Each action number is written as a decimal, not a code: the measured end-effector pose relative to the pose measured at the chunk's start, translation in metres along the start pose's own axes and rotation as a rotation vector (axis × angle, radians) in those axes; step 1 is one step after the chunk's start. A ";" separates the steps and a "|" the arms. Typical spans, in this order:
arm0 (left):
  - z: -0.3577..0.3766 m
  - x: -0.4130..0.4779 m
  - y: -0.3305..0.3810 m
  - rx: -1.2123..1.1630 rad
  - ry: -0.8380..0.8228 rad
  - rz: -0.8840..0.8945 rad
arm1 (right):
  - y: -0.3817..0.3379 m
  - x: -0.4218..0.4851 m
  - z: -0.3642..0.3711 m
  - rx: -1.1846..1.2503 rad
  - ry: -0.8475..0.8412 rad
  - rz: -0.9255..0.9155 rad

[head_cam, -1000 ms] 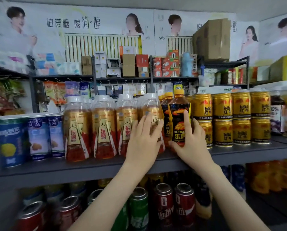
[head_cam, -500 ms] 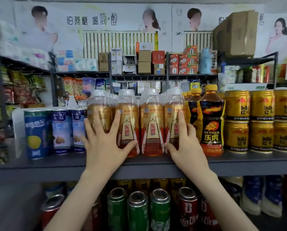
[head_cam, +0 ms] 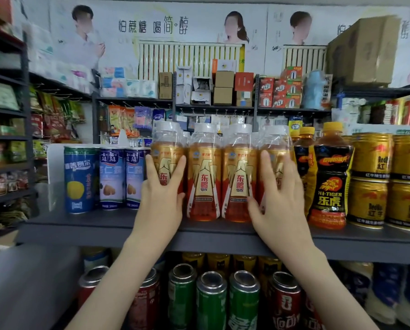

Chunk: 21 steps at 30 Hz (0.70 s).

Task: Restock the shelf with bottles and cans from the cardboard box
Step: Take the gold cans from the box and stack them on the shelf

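Bottles [head_cam: 204, 177] with white caps and gold-and-red labels stand upright in a row of four at the near edge of the grey shelf [head_cam: 92, 225], about in its middle, with more of the same kind behind them. Both hands are on this row from the near side. The left hand [head_cam: 162, 201] lies flat on the front of the leftmost bottle [head_cam: 167, 148]. Its fingers are straight and spread apart, the thumb reaches up and to the right across the label, and it clasps nothing. The right hand [head_cam: 279, 201] lies in the same way on the rightmost bottle [head_cam: 276, 144] of the row, with the fingers straight and pointing up and the thumb low, near the third bottle. The two middle bottles stand uncovered between the hands, close side by side.

To the left of the row, just beside the left hand, three blue cans [head_cam: 108, 177] stand upright on the same shelf. To the right, just beside the right hand, stand dark bottles with orange caps [head_cam: 330, 177], and further right gold cans [head_cam: 370, 177] are stacked two high. On the level below, red and green cans [head_cam: 211, 303] show their tops. A cardboard box [head_cam: 363, 48] sits far and high on the right, on top of a rack, well apart from both hands.
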<state>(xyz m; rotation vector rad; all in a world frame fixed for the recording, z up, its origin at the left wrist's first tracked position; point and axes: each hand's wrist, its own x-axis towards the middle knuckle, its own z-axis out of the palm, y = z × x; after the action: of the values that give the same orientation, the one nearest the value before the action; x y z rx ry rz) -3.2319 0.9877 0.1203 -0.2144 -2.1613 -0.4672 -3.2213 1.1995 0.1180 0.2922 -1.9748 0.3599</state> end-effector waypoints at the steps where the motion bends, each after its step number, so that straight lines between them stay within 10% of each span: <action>1: 0.001 0.000 0.003 0.000 -0.003 -0.007 | -0.007 0.001 0.002 0.010 -0.031 -0.055; 15: 0.002 0.001 0.012 0.031 -0.142 -0.058 | -0.016 0.004 0.017 -0.076 -0.176 -0.118; 21: 0.013 -0.003 0.019 0.248 0.095 0.296 | -0.013 0.002 0.010 -0.049 -0.213 -0.140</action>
<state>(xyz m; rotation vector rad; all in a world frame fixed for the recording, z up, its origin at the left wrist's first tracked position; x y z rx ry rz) -3.2337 1.0106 0.1161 -0.3593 -2.0286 -0.0387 -3.2259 1.1841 0.1171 0.4497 -2.1544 0.1960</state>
